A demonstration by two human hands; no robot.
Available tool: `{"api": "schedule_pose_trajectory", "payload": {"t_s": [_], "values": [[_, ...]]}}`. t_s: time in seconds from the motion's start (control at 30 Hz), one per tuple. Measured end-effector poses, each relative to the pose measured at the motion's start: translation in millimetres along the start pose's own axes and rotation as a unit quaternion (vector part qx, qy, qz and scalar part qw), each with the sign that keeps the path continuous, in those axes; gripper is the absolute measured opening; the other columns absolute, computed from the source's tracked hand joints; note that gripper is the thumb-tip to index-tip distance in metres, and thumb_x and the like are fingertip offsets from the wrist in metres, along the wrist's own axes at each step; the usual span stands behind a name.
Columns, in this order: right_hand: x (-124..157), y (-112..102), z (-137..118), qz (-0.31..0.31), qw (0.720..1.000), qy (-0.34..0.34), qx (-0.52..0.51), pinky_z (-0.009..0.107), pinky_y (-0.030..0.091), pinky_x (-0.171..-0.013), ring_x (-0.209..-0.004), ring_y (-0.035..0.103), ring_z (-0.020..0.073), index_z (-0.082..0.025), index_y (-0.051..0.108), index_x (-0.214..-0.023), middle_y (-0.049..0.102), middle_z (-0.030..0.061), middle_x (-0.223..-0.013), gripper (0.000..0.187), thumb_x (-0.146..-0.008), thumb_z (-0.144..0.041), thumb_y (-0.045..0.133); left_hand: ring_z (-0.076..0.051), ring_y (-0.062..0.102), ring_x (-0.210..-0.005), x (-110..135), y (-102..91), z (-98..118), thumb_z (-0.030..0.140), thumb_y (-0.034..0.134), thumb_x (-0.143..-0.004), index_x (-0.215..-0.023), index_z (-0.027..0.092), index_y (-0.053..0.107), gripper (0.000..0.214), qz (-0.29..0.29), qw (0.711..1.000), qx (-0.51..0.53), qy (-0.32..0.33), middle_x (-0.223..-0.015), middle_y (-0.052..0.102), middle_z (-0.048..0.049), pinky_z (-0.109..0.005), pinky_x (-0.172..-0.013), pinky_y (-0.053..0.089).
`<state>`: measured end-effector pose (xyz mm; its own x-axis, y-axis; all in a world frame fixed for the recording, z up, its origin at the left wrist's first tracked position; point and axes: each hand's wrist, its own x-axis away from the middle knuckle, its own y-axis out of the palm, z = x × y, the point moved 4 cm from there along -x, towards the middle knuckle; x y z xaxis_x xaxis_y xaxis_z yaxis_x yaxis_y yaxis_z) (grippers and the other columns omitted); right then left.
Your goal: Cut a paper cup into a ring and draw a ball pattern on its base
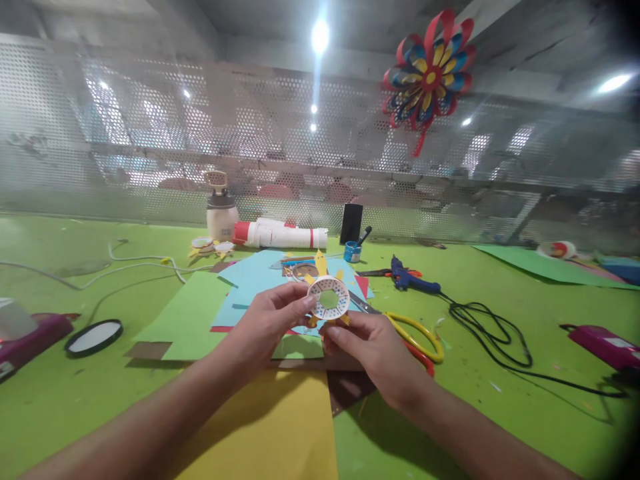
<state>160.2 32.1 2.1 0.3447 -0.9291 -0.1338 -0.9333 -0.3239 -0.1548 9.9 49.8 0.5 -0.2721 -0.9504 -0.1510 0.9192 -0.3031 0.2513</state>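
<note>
Both hands hold up a small round white paper ring (329,297) with a dotted rim, a hexagonal hole and yellow paper points sticking out around it. My left hand (270,319) pinches its left side between thumb and fingers. On the lower right edge, my right hand (373,347) grips it with thumb and forefinger. The piece hovers above a pile of coloured paper sheets (240,293) on the green table (75,393).
Yellow-handled scissors (417,333) lie right of my hands, a blue glue gun (413,279) with black cord behind them. A white roll (280,235), glue bottle (221,210), blue pot (352,251) stand at the back. Yellow sheet (280,427) lies near. Paper flower (429,75) hangs above.
</note>
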Motion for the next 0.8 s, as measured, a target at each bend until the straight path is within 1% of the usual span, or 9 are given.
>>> {"api": "schedule_pose_trajectory", "payload": {"t_s": [0.13,0.3,0.4,0.6,0.8], "values": [[-1.2,-0.7,1.5,0.005,1.0,-0.002,-0.002,0.026,0.037,-0.064,-0.065,0.047,0.0131,-0.015,0.061,-0.066,0.057,0.0001,-0.065,0.028,-0.079,-0.04,0.064,-0.016,0.06,-0.081,-0.2,-0.4,-1.5,0.033,0.072,-0.079,-0.091,0.016,0.071,0.021,-0.001,1.0,-0.003,0.003,-0.089,0.07,-0.0057,-0.028,-0.076,0.047],[0.7,2.2,2.1,-0.017,1.0,0.021,0.007,0.026,0.037,-0.063,-0.062,0.046,0.012,-0.015,0.06,-0.064,0.055,-0.0005,-0.064,0.032,-0.079,-0.043,0.065,-0.016,0.062,-0.08,-1.8,-2.8,1.3,0.033,0.072,-0.079,-0.093,0.017,0.072,0.022,0.003,1.0,0.022,0.003,-0.093,0.072,-0.0064,-0.028,-0.076,0.047],[1.2,2.8,2.1,-0.02,0.999,0.028,0.006,0.026,0.037,-0.062,-0.062,0.046,0.0119,-0.015,0.06,-0.064,0.055,-0.0004,-0.064,0.032,-0.078,-0.044,0.065,-0.015,0.062,-0.079,-2.0,-2.7,2.3,0.033,0.073,-0.079,-0.092,0.017,0.072,0.021,0.004,1.0,0.023,-0.002,-0.093,0.072,-0.0063,-0.026,-0.075,0.047],[-1.6,-0.4,2.5,-0.001,1.0,0.008,-0.002,0.026,0.037,-0.063,-0.064,0.047,0.0127,-0.015,0.062,-0.066,0.057,0.0,-0.065,0.031,-0.079,-0.043,0.065,-0.015,0.061,-0.082,0.1,0.6,-2.0,0.033,0.072,-0.08,-0.095,0.017,0.072,0.021,-0.008,1.0,0.012,-0.004,-0.092,0.071,-0.0061,-0.027,-0.076,0.048],[0.1,-0.3,3.3,-0.007,1.0,0.017,-0.008,0.026,0.038,-0.062,-0.063,0.046,0.0121,-0.015,0.062,-0.065,0.056,-0.0005,-0.064,0.033,-0.078,-0.045,0.067,-0.015,0.061,-0.081,-2.2,-1.7,1.2,0.034,0.073,-0.079,-0.092,0.017,0.073,0.022,0.008,1.0,0.01,-0.003,-0.091,0.071,-0.0056,-0.026,-0.075,0.048]]}}
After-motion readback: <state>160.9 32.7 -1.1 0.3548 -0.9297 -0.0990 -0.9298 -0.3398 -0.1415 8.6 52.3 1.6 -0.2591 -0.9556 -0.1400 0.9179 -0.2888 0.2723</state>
